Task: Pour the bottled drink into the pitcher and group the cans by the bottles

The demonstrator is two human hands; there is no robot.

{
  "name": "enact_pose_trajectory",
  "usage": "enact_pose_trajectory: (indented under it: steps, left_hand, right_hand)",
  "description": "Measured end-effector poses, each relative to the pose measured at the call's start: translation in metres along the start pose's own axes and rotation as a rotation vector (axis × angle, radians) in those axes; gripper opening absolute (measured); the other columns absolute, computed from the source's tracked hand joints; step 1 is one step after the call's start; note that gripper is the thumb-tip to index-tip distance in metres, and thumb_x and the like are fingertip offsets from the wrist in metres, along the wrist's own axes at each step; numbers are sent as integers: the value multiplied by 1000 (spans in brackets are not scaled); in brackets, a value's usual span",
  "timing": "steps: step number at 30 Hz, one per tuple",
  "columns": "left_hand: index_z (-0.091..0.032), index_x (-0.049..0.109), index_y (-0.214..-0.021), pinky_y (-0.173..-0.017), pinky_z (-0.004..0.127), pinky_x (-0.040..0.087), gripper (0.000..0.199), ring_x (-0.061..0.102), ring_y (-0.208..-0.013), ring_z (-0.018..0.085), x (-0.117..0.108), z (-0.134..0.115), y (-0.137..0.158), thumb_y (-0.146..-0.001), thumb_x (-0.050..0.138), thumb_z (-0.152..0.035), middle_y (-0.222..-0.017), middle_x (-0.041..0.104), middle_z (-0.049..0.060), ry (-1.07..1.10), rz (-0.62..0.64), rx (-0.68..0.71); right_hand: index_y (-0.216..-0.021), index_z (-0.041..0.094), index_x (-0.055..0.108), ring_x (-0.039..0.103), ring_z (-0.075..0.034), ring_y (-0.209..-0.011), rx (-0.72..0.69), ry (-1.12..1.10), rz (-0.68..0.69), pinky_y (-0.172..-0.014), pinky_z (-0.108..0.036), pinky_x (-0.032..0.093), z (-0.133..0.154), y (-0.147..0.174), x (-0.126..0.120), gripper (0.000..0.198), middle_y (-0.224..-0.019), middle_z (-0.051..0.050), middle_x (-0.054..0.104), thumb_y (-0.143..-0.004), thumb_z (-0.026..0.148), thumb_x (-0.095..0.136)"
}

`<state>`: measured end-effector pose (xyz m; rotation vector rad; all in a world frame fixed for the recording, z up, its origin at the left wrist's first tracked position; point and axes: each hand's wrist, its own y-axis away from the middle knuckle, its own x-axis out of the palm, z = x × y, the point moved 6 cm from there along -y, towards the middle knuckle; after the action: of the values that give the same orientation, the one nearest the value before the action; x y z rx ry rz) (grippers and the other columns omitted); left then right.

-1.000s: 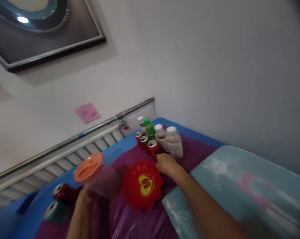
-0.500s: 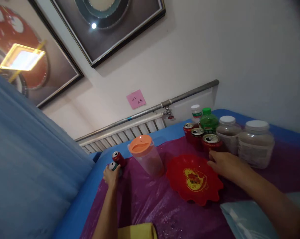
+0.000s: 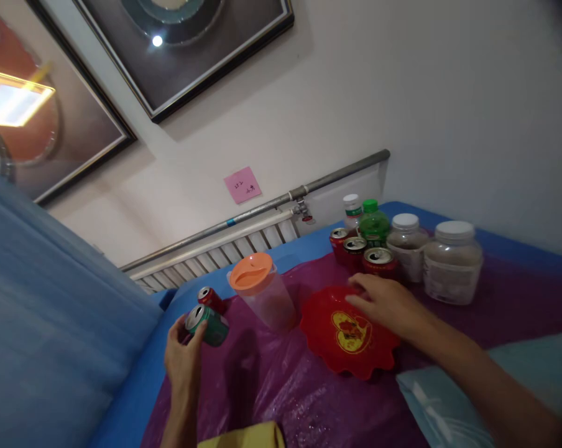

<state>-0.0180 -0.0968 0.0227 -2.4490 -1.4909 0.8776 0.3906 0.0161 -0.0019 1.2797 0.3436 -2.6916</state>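
Head view: left hand (image 3: 182,358) raised, gripping green can (image 3: 207,325).

In front of me a blue-covered surface (image 3: 309,239) carries a purple plastic sheet (image 3: 281,392). On the sheet stand a clear pitcher with an orange lid (image 3: 262,298), a red scalloped dish (image 3: 349,333), three red cans (image 3: 358,252), two white-lidded jars (image 3: 451,261), a green-capped bottle (image 3: 373,225) and another red can (image 3: 209,298).

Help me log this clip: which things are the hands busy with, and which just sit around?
In hand:
left hand grips the green can
right hand rests over the red dish

Lying about:
orange-lidded pitcher
red cans
two jars
green bottle
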Motion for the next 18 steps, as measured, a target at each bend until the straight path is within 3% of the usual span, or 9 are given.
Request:
enact_pose_trajectory:
  steps: [2,3,7,11,13,16,17,18]
  left_hand:
    - [-19,60,-116,-86,38,53,59,65,-99,25,2,-26,30,-67,74,-49,-111,68,8,106,79,48]
    - [-19,59,-118,-87,38,53,64,65,-101,25,8,-39,47,-64,77,-47,-115,67,9,258,163,66]
    - [-19,60,-115,-90,35,53,63,65,-103,25,47,-85,119,-59,83,-36,-116,68,10,495,451,117]
    - [-20,61,-114,-91,34,53,61,65,-107,26,72,-110,149,-58,84,-33,-116,68,10,590,593,93]
    - [-20,61,-116,-91,34,53,60,63,-110,26,66,-113,133,-63,80,-39,-121,66,10,587,494,103]
    - [-21,58,-120,-97,32,49,48,59,-117,22,47,-98,78,-79,65,-44,-127,62,8,513,107,75]
    - [-22,55,-123,-94,29,49,46,60,-114,19,49,-86,58,-83,61,-43,-127,62,5,490,44,-3]
    - [-21,54,-125,-86,29,53,44,63,-105,18,58,-75,40,-86,58,-41,-121,63,6,450,67,-76]
  right_hand:
    - [-115,15,64,67,-26,-101,-113,-264,35,-88,-36,50,22,7,7,38,-114,-12,70,-80,29,60]
    - [-120,16,62,65,-26,-106,-165,-378,82,-91,-36,50,32,12,12,47,-120,-12,69,-76,31,65]
    - [-140,20,49,55,-29,-124,-292,-699,294,-103,-40,44,65,31,30,85,-140,-11,56,-61,32,80]
    - [-138,19,49,62,-27,-109,-296,-886,330,-93,-37,50,71,34,30,82,-126,-7,65,-60,17,75]
    - [-136,19,51,62,-27,-108,-279,-921,273,-94,-37,49,64,29,25,82,-124,-6,66,-59,16,76]
    - [-136,19,49,60,-27,-113,-212,-976,141,-97,-38,47,48,19,16,82,-129,-7,63,-59,22,77]
    - [-136,18,49,59,-27,-114,-186,-991,103,-97,-38,47,43,16,14,81,-129,-8,63,-60,23,76]
    - [-135,18,49,60,-27,-113,-165,-998,75,-97,-38,47,39,14,13,80,-128,-8,63,-60,24,76]
